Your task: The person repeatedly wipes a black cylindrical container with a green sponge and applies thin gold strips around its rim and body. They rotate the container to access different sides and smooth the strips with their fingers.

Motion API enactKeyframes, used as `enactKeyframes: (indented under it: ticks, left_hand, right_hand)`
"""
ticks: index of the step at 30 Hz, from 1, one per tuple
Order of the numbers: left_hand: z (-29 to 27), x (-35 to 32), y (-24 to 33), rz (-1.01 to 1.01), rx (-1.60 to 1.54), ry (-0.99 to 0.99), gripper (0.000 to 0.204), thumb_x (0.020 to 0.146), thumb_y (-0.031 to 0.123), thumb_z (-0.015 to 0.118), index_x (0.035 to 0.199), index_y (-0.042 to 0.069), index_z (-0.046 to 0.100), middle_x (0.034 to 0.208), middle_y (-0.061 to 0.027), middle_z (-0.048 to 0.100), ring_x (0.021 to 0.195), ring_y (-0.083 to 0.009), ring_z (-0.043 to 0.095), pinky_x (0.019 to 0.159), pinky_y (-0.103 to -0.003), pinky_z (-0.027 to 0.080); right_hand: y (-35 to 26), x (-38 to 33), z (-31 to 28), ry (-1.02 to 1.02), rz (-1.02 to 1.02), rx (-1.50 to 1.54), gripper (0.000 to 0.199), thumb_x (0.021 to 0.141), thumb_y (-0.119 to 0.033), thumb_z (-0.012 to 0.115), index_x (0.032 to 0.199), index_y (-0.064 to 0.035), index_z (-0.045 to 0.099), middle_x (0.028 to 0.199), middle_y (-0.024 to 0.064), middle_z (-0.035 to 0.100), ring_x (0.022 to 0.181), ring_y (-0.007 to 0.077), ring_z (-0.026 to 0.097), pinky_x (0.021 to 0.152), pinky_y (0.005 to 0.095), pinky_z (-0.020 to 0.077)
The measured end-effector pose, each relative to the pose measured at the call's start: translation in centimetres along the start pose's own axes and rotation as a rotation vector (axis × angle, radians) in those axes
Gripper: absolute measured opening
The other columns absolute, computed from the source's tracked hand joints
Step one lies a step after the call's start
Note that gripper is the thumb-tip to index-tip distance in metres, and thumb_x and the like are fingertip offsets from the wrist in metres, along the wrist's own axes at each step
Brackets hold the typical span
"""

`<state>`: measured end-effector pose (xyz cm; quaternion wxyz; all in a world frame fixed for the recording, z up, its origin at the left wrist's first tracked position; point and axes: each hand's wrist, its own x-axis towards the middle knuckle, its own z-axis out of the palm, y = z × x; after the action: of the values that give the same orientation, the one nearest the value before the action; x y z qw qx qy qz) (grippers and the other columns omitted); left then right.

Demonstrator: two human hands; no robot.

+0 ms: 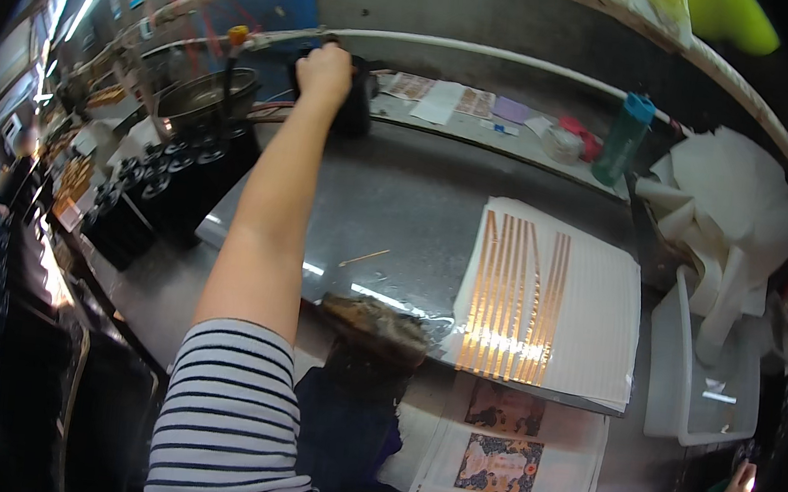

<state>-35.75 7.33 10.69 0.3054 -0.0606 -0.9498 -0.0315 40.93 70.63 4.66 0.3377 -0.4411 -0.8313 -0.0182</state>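
My left arm, in a striped sleeve, stretches across the dark table [419, 184] toward its back edge. There my left hand [323, 73] is closed beside a black container [357, 110]. A small dark piece shows just above the fist, against a white pipe; what the fingers hold is hidden. Well to the right of this hand lies a stack of white sheets [596, 313] with shiny copper-coloured strips [508, 295] running down it. A thin golden strip [364, 258] lies loose on the tabletop. My right hand is out of view.
Printed sheets [501, 465] lie nearer, below the stack. A back ledge carries papers [438, 101] and a teal bottle [624, 140]. White cloth [726, 193] hangs above a plastic bin [672, 368]. Black cylinders [163, 176] stand left. Another person's hand [741, 483] shows lower right.
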Motion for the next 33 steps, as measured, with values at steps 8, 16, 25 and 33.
enactKeyframes:
  ticks: [8,16,25,33]
  left_hand:
    - [-18.4,-12.2,-5.4,0.348,-0.53,0.409,0.025,0.095,0.027,0.056,0.095,0.005,0.069,0.09,-0.0151,0.065,0.082,-0.0262,0.062,0.073,-0.037,0.048]
    - [-26.0,-22.0,-15.3,0.33,-0.802,-0.046,0.036,0.1,0.035,0.049,0.109,0.002,0.06,0.097,-0.006,0.064,0.097,-0.013,0.059,0.089,-0.027,0.047]
    - [-14.3,-26.6,-1.3,0.56,-1.009,-0.663,0.019,0.093,0.017,0.06,0.089,-0.001,0.058,0.093,-0.0053,0.054,0.093,-0.0131,0.053,0.082,-0.023,0.04]
    - [-10.1,-27.7,-0.9,0.4,-1.267,-0.503,0.022,0.094,0.015,0.058,0.113,0.004,0.059,0.115,-0.0057,0.057,0.107,-0.0135,0.054,0.094,-0.028,0.041]
  right_hand:
    - [-23.3,-9.9,-1.9,-0.327,-0.239,0.343,0.019,0.091,-0.016,0.06,0.084,0.0015,0.061,0.066,0.0044,0.053,0.064,0.0123,0.046,0.059,0.0301,0.0412]
    - [-33.3,-20.9,0.3,-0.713,-0.268,0.693,0.018,0.089,-0.016,0.061,0.091,-0.0002,0.068,0.072,0.0113,0.064,0.062,0.0158,0.056,0.061,0.0283,0.0444]
    - [-29.2,-29.7,4.3,-0.754,-0.408,-0.163,0.041,0.086,-0.011,0.054,0.126,-0.0168,0.058,0.094,0.0128,0.062,0.086,0.0294,0.063,0.07,0.0386,0.0523]
    - [-22.1,-23.0,8.5,-0.543,-0.224,-0.49,0.034,0.086,-0.023,0.059,0.118,-0.0119,0.058,0.095,0.0139,0.063,0.087,0.0306,0.064,0.069,0.0395,0.0531]
